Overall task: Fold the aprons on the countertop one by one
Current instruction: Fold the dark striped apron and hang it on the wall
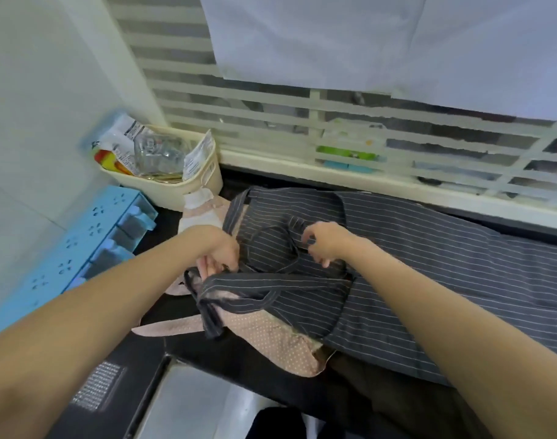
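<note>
We see the striped apron (429,248) cut off by the right edge. It covers most of the pink dotted apron (270,337) and the desk (239,369) beneath. The left hand (220,255) hides its own fingertips, so its grip on the strap (270,282) is unclear. The basket (188,188) contents are blurred.

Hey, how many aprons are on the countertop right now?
2. A dark striped apron is spread across the countertop, and a pink dotted apron lies partly under its left end. More could be hidden beneath.
</note>
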### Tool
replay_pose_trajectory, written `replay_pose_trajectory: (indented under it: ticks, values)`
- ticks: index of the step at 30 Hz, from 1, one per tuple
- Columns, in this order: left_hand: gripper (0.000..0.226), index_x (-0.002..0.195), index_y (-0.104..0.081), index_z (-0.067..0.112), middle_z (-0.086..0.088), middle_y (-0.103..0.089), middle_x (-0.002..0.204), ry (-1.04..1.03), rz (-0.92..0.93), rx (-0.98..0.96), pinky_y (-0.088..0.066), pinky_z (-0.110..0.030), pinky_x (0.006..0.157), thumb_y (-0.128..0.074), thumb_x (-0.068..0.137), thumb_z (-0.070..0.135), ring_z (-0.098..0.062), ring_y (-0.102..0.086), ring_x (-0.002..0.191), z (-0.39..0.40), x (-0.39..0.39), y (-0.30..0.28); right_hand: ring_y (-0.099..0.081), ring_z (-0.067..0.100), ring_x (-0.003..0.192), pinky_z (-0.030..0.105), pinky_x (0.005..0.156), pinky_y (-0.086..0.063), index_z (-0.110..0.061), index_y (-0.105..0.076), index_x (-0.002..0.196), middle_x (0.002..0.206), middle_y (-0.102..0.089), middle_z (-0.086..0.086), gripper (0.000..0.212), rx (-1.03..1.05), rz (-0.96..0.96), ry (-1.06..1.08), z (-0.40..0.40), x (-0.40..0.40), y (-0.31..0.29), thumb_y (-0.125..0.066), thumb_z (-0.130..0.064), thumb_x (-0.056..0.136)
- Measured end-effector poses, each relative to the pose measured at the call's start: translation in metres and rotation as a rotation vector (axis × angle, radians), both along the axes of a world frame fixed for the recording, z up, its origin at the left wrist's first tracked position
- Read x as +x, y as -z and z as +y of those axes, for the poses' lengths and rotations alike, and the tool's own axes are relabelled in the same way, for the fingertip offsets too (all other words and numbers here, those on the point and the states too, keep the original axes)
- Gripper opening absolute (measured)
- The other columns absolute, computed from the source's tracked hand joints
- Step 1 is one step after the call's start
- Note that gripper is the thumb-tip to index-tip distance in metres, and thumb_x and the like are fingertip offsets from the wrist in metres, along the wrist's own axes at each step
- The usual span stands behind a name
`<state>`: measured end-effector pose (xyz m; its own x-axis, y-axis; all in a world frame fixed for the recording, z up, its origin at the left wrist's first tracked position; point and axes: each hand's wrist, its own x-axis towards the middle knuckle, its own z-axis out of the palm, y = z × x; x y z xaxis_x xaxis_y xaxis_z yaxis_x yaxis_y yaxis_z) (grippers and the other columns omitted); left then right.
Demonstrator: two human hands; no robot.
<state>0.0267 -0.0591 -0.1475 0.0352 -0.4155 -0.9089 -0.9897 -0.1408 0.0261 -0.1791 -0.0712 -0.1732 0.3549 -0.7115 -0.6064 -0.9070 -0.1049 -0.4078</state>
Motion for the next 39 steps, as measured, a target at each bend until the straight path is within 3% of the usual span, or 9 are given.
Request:
replay_pose_trajectory:
  ticks: [2,5,14,20,23,26,31,36,39]
  values:
    - [0.057,0.144,-0.029,0.016,-0.019,-0.054,0.124,0.077,0.047,-0.198,-0.052,-0.025,0.059,-0.055,0.092,0.015,-0.022,-0.059,0.073,0.010,0.010,0.010,-0.043,0.035,0.126,0.042,0.097,-0.044,-0.028,-0.029,0.146,0.146,-0.034,0.017,0.059,-0.192,0.070,-0.151,-0.001,0.029,0.012,-0.045,-0.004,0.094]
    - [0.055,0.141,-0.036,0.023,-0.010,-0.057,0.123,0.356,0.084,-0.480,-0.045,-0.028,0.080,-0.058,0.090,0.021,-0.026,-0.058,0.101,0.026,0.016,0.027,-0.021,0.043,0.135,0.048,0.101,-0.038,-0.026,-0.028,0.145,0.151,-0.011,0.019,0.062,-0.261,0.271,-0.314,0.011,0.060,0.031,-0.049,-0.003,0.092]
    - [0.029,0.108,-0.065,0.015,-0.001,-0.062,0.093,0.402,-0.031,-0.556,-0.045,-0.030,0.069,-0.056,0.090,0.035,-0.021,-0.059,0.089,0.006,0.048,0.007,-0.063,0.027,0.073,0.031,0.058,-0.049,-0.009,-0.048,0.102,0.093,-0.053,0.008,0.009,-0.158,0.161,-0.146,-0.006,0.047,0.019,-0.049,-0.015,0.096]
    - [0.027,0.108,-0.061,0.010,-0.008,-0.062,0.103,0.295,-0.410,-0.813,-0.042,-0.032,0.072,-0.049,0.093,0.028,-0.028,-0.059,0.102,-0.023,0.084,-0.034,-0.051,0.018,0.055,0.027,0.059,-0.045,-0.010,-0.060,0.065,0.059,-0.054,0.000,0.071,0.080,0.222,-0.201,-0.027,0.048,-0.027,-0.031,-0.070,0.088]
    - [0.026,0.107,-0.061,0.004,-0.011,-0.060,0.099,0.137,-0.458,-0.883,-0.040,-0.032,0.070,-0.048,0.094,0.022,-0.031,-0.059,0.100,-0.028,0.094,-0.041,-0.047,0.016,0.052,0.024,0.056,-0.042,-0.015,-0.051,0.059,0.054,-0.052,-0.001,0.054,0.051,0.083,-0.113,-0.046,0.029,-0.055,-0.053,-0.063,0.083]
    - [0.025,0.103,-0.060,0.003,-0.010,-0.060,0.087,-0.060,-0.305,-0.960,-0.041,-0.029,0.065,-0.043,0.094,0.018,-0.030,-0.060,0.083,-0.033,0.095,-0.048,-0.050,0.020,0.064,0.027,0.059,-0.038,-0.008,-0.061,0.078,0.068,-0.056,0.007,0.025,-0.245,-0.060,0.023,-0.063,0.018,-0.069,-0.067,-0.031,0.085]
    - [0.018,0.110,-0.056,0.007,-0.005,-0.059,0.065,-0.718,0.493,-0.895,-0.049,-0.018,0.046,-0.045,0.096,0.010,-0.006,-0.051,0.037,-0.036,0.067,-0.054,-0.052,0.004,0.039,0.017,0.044,-0.044,-0.004,-0.062,0.084,0.064,-0.061,0.006,0.018,-0.434,-0.465,0.375,-0.070,0.036,-0.073,-0.053,-0.016,0.094]
    - [0.070,0.138,-0.038,0.016,-0.006,-0.049,0.122,-0.195,0.681,-0.846,-0.050,-0.035,0.089,-0.074,0.078,0.028,-0.020,-0.054,0.107,-0.033,0.016,-0.026,-0.051,0.012,0.046,0.024,0.054,-0.045,-0.016,-0.055,0.067,0.062,-0.061,0.004,0.032,-0.378,-0.369,0.169,-0.057,0.054,-0.080,-0.051,-0.030,0.095]
    - [0.053,0.129,-0.049,0.012,-0.006,-0.054,0.120,-0.100,0.620,-0.837,-0.045,-0.029,0.087,-0.069,0.084,0.033,-0.021,-0.054,0.109,-0.032,-0.011,-0.011,-0.068,0.021,0.075,0.030,0.074,-0.057,-0.010,-0.058,0.094,0.092,-0.067,0.010,0.015,-0.215,-0.459,0.235,-0.053,0.047,-0.076,-0.057,-0.024,0.092]
